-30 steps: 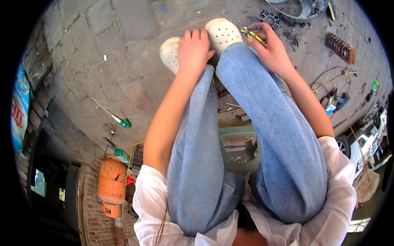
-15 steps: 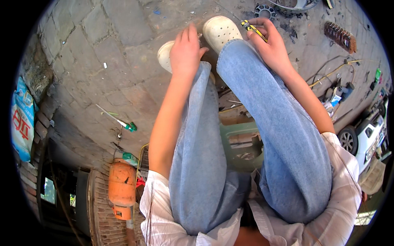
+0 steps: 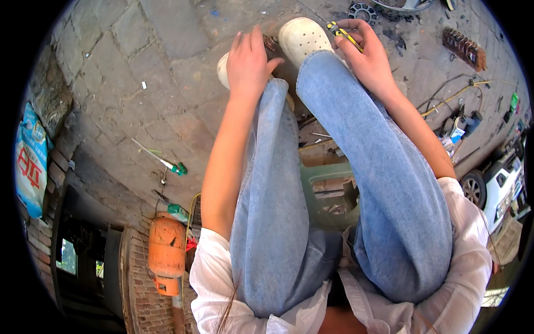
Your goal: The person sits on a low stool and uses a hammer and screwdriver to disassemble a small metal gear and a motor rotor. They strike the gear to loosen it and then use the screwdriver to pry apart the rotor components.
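Note:
My left hand (image 3: pixel 247 69) is open, its fingers stretched forward and thumb apart, beside a small brown object (image 3: pixel 271 44) that is partly hidden behind it. The hand lies over my left white clog (image 3: pixel 222 70), near the jeans cuff. My right hand (image 3: pixel 370 67) is closed on a yellow-and-black hand tool, apparently pliers (image 3: pixel 346 37), just right of my right perforated white clog (image 3: pixel 303 39). A thin wire or rod runs up from near the tool. Both forearms lie outside my bent legs, with a green plastic stool (image 3: pixel 311 181) visible between them.
An orange gas cylinder (image 3: pixel 166 250) and a green-handled tool (image 3: pixel 177 168) lie left. To the right are a bristle brush (image 3: pixel 461 47), tangled cables (image 3: pixel 445 106), scattered items and a white car (image 3: pixel 498 186). A metal ring (image 3: pixel 362 12) lies ahead, a blue bag (image 3: pixel 30 161) far left.
My left hand has moved slightly left and forward, its fingers straightening and exposing the brown object beside them. My right hand, still holding the tool, has shifted slightly forward.

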The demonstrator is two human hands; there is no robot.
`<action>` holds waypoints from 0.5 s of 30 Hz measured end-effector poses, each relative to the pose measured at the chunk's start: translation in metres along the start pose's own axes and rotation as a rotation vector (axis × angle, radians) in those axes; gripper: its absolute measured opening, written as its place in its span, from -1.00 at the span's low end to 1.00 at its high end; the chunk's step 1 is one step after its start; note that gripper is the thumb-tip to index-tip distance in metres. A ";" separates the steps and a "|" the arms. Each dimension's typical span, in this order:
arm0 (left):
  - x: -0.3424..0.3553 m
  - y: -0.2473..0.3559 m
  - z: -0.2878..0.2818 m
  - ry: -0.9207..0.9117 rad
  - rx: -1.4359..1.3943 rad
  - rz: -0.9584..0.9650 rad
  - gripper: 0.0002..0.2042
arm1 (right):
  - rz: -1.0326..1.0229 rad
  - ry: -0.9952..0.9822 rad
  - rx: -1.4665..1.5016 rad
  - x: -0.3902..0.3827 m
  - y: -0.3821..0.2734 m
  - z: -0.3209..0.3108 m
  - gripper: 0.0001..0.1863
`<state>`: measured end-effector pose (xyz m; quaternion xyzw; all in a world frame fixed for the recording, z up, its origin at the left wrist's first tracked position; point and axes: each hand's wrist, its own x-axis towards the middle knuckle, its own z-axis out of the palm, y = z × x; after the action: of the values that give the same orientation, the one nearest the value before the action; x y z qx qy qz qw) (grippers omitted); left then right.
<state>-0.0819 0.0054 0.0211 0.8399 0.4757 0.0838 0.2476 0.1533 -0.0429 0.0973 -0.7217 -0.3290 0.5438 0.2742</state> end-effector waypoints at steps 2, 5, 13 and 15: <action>0.000 0.003 -0.002 -0.006 0.007 -0.043 -0.14 | -0.058 0.015 0.016 0.001 0.001 0.004 -0.65; -0.005 -0.005 0.001 -0.028 -0.044 -0.113 -0.15 | -0.066 0.016 -0.007 0.001 -0.002 0.007 -0.65; -0.013 -0.008 0.008 -0.015 -0.038 -0.039 -0.12 | -0.044 -0.063 -0.034 0.002 -0.006 0.012 -0.64; -0.013 -0.008 0.009 -0.027 -0.026 -0.046 -0.12 | -0.057 -0.089 -0.065 0.003 -0.006 0.013 -0.64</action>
<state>-0.0918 -0.0055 0.0108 0.8265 0.4904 0.0731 0.2667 0.1402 -0.0365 0.0966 -0.6957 -0.3789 0.5562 0.2512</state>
